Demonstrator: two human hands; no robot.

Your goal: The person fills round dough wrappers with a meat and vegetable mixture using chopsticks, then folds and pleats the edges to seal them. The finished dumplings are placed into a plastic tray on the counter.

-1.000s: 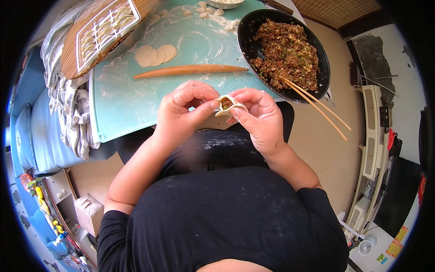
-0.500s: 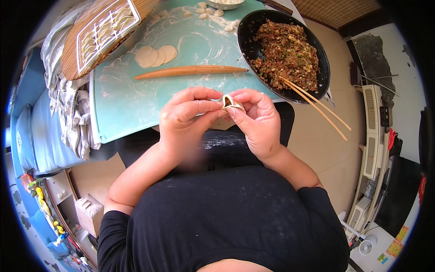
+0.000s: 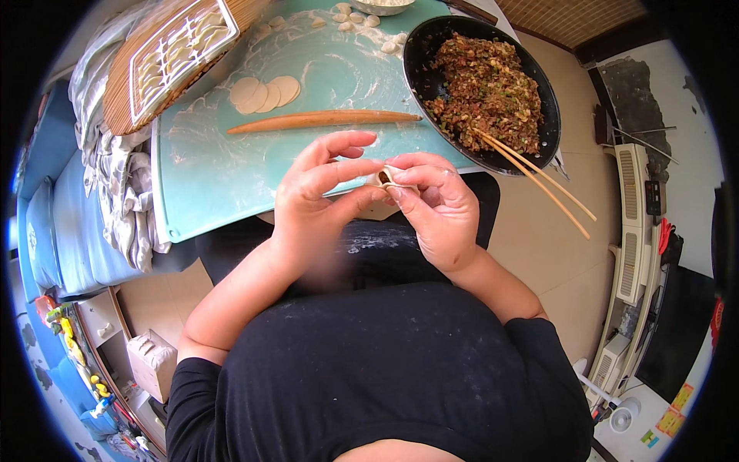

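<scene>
A dumpling [image 3: 391,178] with brown filling showing in its gap is held between my hands, just off the near edge of the table. My left hand [image 3: 319,181] pinches its left side with thumb and index finger, the middle finger raised and apart. Thumb and fingers of my right hand [image 3: 440,204] press the dough on the other side. Beyond them a wooden rolling pin [image 3: 323,120] lies on the floury green mat [image 3: 208,177]. Several flat round wrappers [image 3: 265,95] overlap behind the pin.
On the right stands a black pan [image 3: 416,65] of minced filling [image 3: 489,92], with chopsticks [image 3: 539,173] jutting over its near rim. At the far left a white tray [image 3: 138,77] of shaped dumplings sits on a woven board [image 3: 119,104]. Dough pieces [image 3: 346,17] lie at the back near a bowl [image 3: 382,6].
The dumpling's gap looks smaller. My left middle finger has lifted away from the dough, and my right fingers have shifted along its edge.
</scene>
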